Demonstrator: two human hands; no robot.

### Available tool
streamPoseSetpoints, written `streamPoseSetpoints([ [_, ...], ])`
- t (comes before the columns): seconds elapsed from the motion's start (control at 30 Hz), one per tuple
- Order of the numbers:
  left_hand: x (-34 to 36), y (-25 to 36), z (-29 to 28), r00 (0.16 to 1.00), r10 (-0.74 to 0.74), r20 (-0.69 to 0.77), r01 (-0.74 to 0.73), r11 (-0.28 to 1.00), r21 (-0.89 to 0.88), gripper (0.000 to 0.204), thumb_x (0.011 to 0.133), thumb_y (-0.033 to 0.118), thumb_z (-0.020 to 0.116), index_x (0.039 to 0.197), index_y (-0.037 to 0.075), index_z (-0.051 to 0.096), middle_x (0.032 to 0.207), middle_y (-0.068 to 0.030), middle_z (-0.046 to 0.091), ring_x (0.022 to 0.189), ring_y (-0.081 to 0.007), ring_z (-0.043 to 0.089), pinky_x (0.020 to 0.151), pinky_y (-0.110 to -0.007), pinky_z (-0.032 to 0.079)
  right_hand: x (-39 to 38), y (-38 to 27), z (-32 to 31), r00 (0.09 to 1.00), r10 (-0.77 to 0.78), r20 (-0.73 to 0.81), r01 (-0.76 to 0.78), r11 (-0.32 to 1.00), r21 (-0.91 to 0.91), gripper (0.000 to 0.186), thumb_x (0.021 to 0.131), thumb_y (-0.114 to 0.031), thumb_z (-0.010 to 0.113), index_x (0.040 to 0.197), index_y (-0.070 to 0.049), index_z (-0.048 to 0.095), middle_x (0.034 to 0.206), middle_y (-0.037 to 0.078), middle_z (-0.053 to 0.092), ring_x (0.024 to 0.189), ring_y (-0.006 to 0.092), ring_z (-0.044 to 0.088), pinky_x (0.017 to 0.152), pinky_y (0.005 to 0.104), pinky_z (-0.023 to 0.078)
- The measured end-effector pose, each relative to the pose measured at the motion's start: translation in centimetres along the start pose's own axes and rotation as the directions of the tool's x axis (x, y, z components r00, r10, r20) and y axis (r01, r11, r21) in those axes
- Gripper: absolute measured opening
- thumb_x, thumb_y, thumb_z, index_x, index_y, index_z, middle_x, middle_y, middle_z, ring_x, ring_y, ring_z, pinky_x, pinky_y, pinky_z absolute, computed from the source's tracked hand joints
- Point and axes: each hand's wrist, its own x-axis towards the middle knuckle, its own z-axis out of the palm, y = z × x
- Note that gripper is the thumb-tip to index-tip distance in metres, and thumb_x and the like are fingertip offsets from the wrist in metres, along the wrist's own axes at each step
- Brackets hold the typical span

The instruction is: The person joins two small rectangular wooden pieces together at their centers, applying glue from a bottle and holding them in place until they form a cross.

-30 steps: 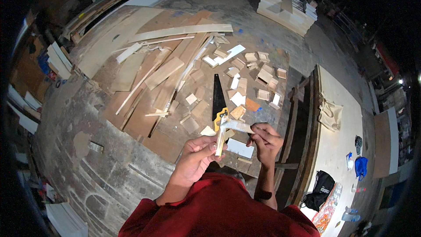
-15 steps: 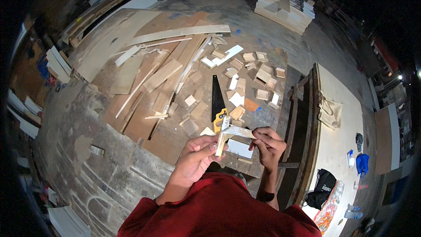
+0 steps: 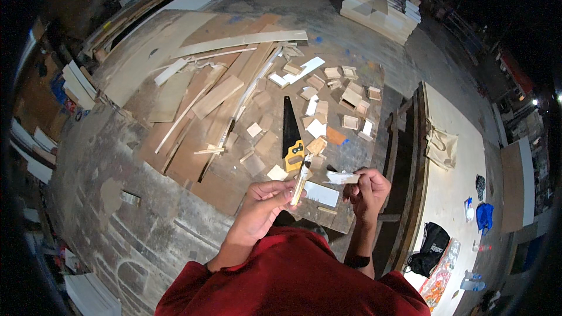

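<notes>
My left hand (image 3: 266, 202) grips a narrow, pale wooden strip (image 3: 301, 181) upright, with white paste on its upper end. My right hand (image 3: 367, 194) pinches a short flat piece (image 3: 342, 177) smeared with white, held apart from the strip, to its right. Beyond them a handsaw (image 3: 291, 129) with a black blade and yellow handle lies among small wooden boxes (image 3: 352, 98) and loose scraps. A white rectangular board (image 3: 321, 195) lies under the space between my hands.
Long boards (image 3: 218, 95) cover the left of the low work surface. A pale panel (image 3: 445, 193) at the right carries a cloth bag (image 3: 441, 147), a black bag (image 3: 429, 248) and a blue item (image 3: 483, 217). A stack of white panels (image 3: 380, 10) stands at the back.
My right hand has moved right, drawing its white-smeared piece away from the strip in my left hand, which has shifted slightly.
</notes>
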Motion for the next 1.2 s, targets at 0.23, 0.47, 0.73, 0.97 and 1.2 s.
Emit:
streamPoseSetpoints([
  [0.23, -0.7, -0.6, 0.8, 1.0, -0.003, 0.009, 0.003, 0.998, 0.059, 0.021, 0.089, 0.001, 0.061, 0.108, -0.006, 0.065, 0.1, -0.0194, 0.068, 0.087, -0.0226, 0.067, 0.072, -0.03, 0.053, 0.4, 0.0, 0.1, 0.976, 0.19, 0.107, -0.185, 0.981, -0.054, 0.019, 0.093, -0.011, 0.059, 0.089, 0.008, 0.062, 0.059, 0.004, 0.053, 0.043, 0.009, 0.047, 0.043, 0.0279, 0.046],
  [0.47, -0.7, -0.9, 1.2, 1.0, 0.012, -0.012, -0.011, 0.999, 0.053, 0.021, 0.09, 0.003, 0.061, 0.108, -0.005, 0.065, 0.099, -0.0194, 0.068, 0.083, -0.0219, 0.066, 0.073, -0.03, 0.053, -0.4, -1.0, -0.9, 0.967, 0.219, 0.128, -0.216, 0.976, -0.032, 0.018, 0.093, -0.01, 0.06, 0.088, 0.007, 0.062, 0.063, 0.006, 0.057, 0.045, 0.0102, 0.05, 0.043, 0.0287, 0.047],
  [0.73, -0.3, -2.0, 0.7, 0.999, 0.008, 0.044, -0.009, 1.0, 0.014, 0.021, 0.09, 0.002, 0.061, 0.109, -0.003, 0.066, 0.101, -0.0199, 0.068, 0.088, -0.0231, 0.067, 0.073, -0.031, 0.054, -0.1, -1.2, -1.0, 0.958, 0.251, 0.137, -0.241, 0.967, -0.085, 0.019, 0.093, -0.01, 0.061, 0.087, 0.008, 0.063, 0.065, 0.006, 0.058, 0.045, 0.0098, 0.048, 0.043, 0.027, 0.045],
  [0.97, -0.3, -1.9, 0.0, 1.0, -0.005, 0.031, 0.005, 1.0, 0.011, 0.017, 0.089, 0.003, 0.062, 0.104, -0.002, 0.067, 0.1, -0.0189, 0.069, 0.092, -0.025, 0.067, 0.073, -0.032, 0.054, -0.1, -1.2, 0.0, 0.979, 0.198, 0.058, -0.197, 0.98, -0.018, 0.017, 0.094, -0.008, 0.056, 0.088, 0.007, 0.062, 0.06, 0.004, 0.053, 0.044, 0.0082, 0.045, 0.043, 0.0286, 0.046],
  [1.2, -0.5, -1.6, -0.2, 0.999, 0.033, 0.012, -0.033, 0.999, -0.01, 0.015, 0.09, 0.004, 0.062, 0.102, -0.001, 0.067, 0.099, -0.0194, 0.069, 0.088, -0.0232, 0.068, 0.072, -0.03, 0.054, 0.3, 0.2, -0.6, 0.967, 0.19, 0.167, -0.19, 0.982, -0.019, 0.018, 0.093, -0.009, 0.057, 0.083, 0.006, 0.06, 0.072, 0.008, 0.059, 0.046, 0.009, 0.046, 0.044, 0.028, 0.048],
])
